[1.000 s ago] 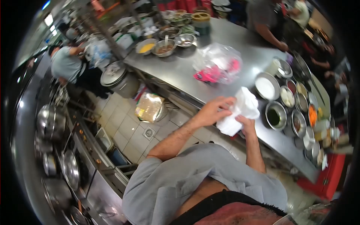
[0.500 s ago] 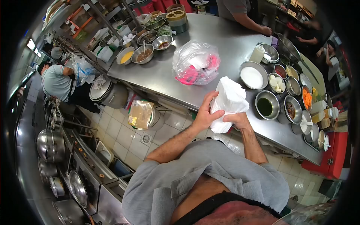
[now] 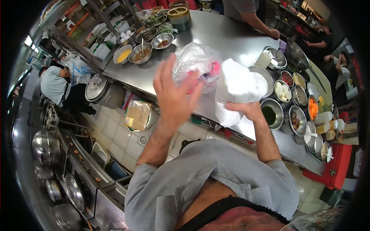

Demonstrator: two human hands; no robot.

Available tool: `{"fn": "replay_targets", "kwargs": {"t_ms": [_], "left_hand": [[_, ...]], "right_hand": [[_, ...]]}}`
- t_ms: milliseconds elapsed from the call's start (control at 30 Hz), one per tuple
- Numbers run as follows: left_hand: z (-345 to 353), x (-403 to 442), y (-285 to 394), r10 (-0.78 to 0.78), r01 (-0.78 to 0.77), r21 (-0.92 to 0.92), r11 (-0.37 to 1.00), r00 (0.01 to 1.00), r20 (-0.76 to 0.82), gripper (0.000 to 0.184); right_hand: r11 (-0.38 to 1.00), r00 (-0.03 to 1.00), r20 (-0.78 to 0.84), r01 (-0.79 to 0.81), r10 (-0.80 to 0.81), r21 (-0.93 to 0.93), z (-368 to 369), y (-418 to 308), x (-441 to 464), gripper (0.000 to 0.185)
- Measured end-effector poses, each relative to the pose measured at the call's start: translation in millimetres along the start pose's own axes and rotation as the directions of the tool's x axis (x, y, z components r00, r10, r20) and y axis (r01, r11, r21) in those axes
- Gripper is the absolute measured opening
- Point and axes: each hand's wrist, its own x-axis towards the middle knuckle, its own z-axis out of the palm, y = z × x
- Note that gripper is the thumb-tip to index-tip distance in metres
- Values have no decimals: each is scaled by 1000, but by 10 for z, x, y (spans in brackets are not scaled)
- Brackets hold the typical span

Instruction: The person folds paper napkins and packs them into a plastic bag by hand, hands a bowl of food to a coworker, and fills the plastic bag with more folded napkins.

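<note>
A thick stack of white paper napkins (image 3: pixel 233 86) is gripped by my right hand (image 3: pixel 248 110), its thumb pressed on the near side. The stack is tilted above the edge of the steel table and partly hides a bowl of white contents (image 3: pixel 263 80). My left hand (image 3: pixel 173 94) is raised with its fingers spread, slightly blurred, and nothing in it. Behind those fingers lies a clear plastic bag (image 3: pixel 192 57) with white and pink contents on the table. I cannot tell whether my fingers touch the bag.
Several bowls of sauces and cut food, such as orange pieces (image 3: pixel 313 109), crowd the right of the steel table (image 3: pixel 223 32). More bowls and eggs (image 3: pixel 126 35) stand at the left. A co-worker's arm (image 3: pixel 262 27) rests at the far edge. A cardboard box (image 3: pixel 138 115) sits below.
My left hand has let go of the napkin stack and moved up and left in front of the plastic bag. The right hand still holds the stack, now a little higher.
</note>
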Motion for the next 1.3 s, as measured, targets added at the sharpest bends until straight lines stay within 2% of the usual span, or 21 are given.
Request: {"fn": "replay_targets", "kwargs": {"t_ms": [67,200,267,367,400,467,533,600,633,667,733,800,867,900,933,1000,1033,1067,1100,1200,1300], "left_hand": [[99,126,-301,-187,170,82,982,936,297,35],[206,178,-552,-250,344,-142,928,860,446,39],[239,211,-615,-170,295,-425,856,936,307,44],[302,246,-643,-60,164,-538,827,977,205,45],[337,222,-636,-63,167,-546,821,977,205,45],[404,116,-650,298,-214,-478,852,948,107,45],[387,-10,-739,321,-221,-514,829,940,115,45],[403,-141,-835,345,-225,-550,804,930,125,46],[433,-217,-866,153,-40,-568,822,976,153,45],[478,-273,-900,-42,144,-580,802,982,186,43],[660,-321,-986,-160,225,-568,792,974,163,42],[733,-268,-1044,-271,301,-557,774,953,139,41],[719,-130,-1091,-423,402,-421,813,905,46,43],[878,-177,-1217,-417,386,-657,648,901,119,33],[936,-208,-1262,-417,387,-664,640,901,124,33],[1007,-214,-1325,-341,443,-827,346,881,329,24],[1006,-223,-1348,-331,438,-832,339,884,330,24],[970,-261,-1354,-259,389,-805,448,918,300,21],[931,-313,-1345,-184,330,-769,547,944,275,19],[868,-529,-1264,1,167,-784,598,978,209,19],[773,-641,-1267,31,143,-763,630,978,208,18]], "right_hand": [[999,1000,5,-8,8,-39,116,-137,79,64],[995,998,3,70,-70,-67,331,-272,326,59],[985,991,126,-24,46,-172,394,-301,478,65],[917,983,181,79,-8,-390,570,-227,620,60],[915,984,177,72,-1,-398,611,-271,658,60],[826,979,167,-4,119,-564,675,-382,760,59],[840,934,292,-18,208,-543,638,-304,917,55],[930,909,236,-295,344,-220,624,-386,938,52],[918,897,207,-363,391,-161,612,-332,963,53],[914,895,202,-370,399,-166,660,-324,984,53],[895,913,164,-402,374,194,759,-311,987,56],[881,910,157,-412,384,233,792,-297,1025,58],[767,894,234,-448,382,459,759,-268,1050,55],[767,893,225,-449,389,459,740,-212,1059,55],[714,883,279,-469,377,520,721,-130,1069,53],[659,878,319,-478,356,580,739,-139,1067,51],[568,865,325,-498,383,655,777,-210,1040,48],[468,849,334,-509,409,722,803,-250,1015,45],[468,851,324,-504,413,726,798,-232,999,45],[473,867,262,-458,423,753,791,-67,980,49],[729,888,-102,-298,449,617,895,10,966,45]]}}
